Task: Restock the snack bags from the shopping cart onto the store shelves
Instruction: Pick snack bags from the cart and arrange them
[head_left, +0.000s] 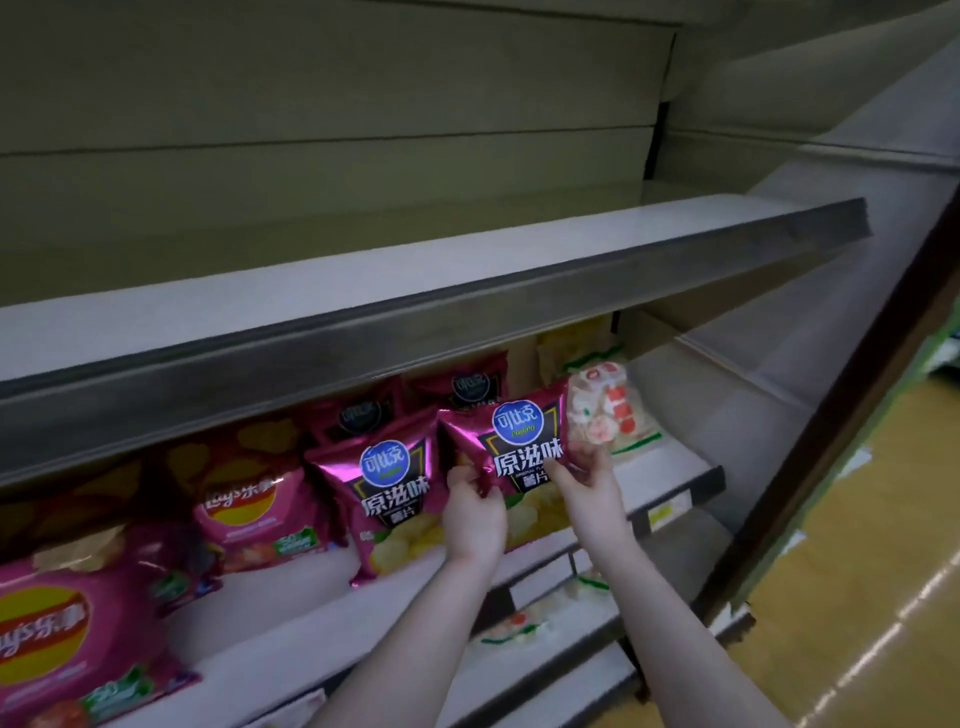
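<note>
A magenta chip bag (519, 441) with a blue round logo stands at the front of the middle shelf (670, 486). My left hand (475, 514) grips its lower left edge. My right hand (589, 475) holds its lower right corner, thumb on the front. A matching magenta bag (387, 499) stands just left of it, and two more of the same kind sit behind. A clear bag of red-and-white snacks (602, 410) stands right beside the held bag, touching my right fingers. The shopping cart is out of view.
Pink Lay's bags (249, 499) (57, 634) fill the shelf's left part. The shelf above (415, 270) is bare, its grey lip overhanging the bags. Pale bags lie on a lower shelf (511, 629). The yellow aisle floor (857, 571) runs along the right.
</note>
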